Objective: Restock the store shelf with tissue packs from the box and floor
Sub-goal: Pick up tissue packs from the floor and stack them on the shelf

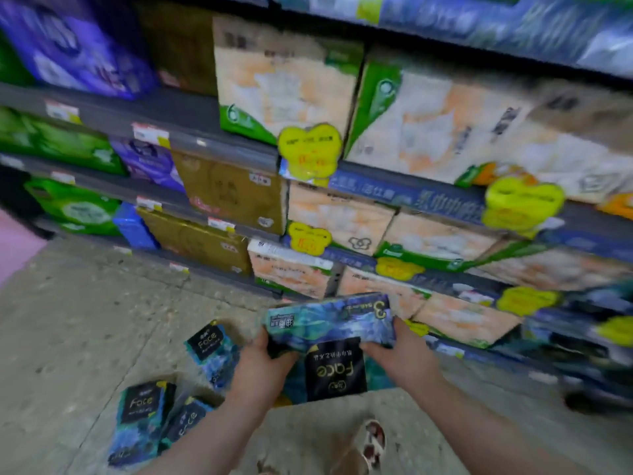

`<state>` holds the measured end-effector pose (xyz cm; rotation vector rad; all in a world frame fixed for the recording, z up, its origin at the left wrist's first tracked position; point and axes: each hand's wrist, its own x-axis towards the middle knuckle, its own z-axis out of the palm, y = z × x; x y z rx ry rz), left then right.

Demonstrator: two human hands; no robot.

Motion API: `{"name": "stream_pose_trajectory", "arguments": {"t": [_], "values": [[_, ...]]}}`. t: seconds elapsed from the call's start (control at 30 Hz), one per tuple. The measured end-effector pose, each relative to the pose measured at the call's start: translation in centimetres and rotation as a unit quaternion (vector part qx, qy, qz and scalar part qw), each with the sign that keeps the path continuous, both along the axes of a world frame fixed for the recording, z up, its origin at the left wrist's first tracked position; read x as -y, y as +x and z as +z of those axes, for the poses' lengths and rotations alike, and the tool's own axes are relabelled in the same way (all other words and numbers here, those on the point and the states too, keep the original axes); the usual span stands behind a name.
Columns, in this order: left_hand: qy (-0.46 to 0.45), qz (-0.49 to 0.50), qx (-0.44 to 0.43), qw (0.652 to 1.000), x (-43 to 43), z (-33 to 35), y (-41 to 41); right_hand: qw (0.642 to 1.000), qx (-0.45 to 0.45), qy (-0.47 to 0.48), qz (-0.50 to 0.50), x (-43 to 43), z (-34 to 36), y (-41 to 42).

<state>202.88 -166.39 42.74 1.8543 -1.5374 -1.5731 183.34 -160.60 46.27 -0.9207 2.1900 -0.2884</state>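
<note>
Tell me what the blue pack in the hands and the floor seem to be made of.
The blue pack: likely thin glossy plastic film, printed; it shines and creases where the left hand and right hand grip it. The floor: hard, matt, speckled, perhaps terrazzo or concrete.

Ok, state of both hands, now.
Left hand: grips the blue Face tissue pack at its left end.
Right hand: grips the same pack's right end.
</note>
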Motion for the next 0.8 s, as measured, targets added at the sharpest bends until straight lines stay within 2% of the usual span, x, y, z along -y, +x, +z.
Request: {"name": "stream_pose_trajectory", "arguments": {"t": [0.2,0.4,0.53,0.8], "values": [[-0.056,-0.134,-0.008,0.989,-4.6,7.7,-8.0,0.990,-0.044,-0.021,-0.129,-9.6,7.9,-5.7],[-0.121,-0.239,-0.059,0.962,-11.9,13.0,-18.2,0.961,-0.085,-0.058,-0.257,-20.8,13.4,-12.9],[-0.114,-0.288,-0.077,0.948,-19.3,14.9,-26.6,0.938,-0.114,-0.081,-0.317,-30.5,15.7,-18.4],[-0.114,-0.371,-0.115,0.915,-36.3,18.5,-40.4,0.905,-0.174,-0.057,-0.383,-49.3,20.2,-28.7]]}}
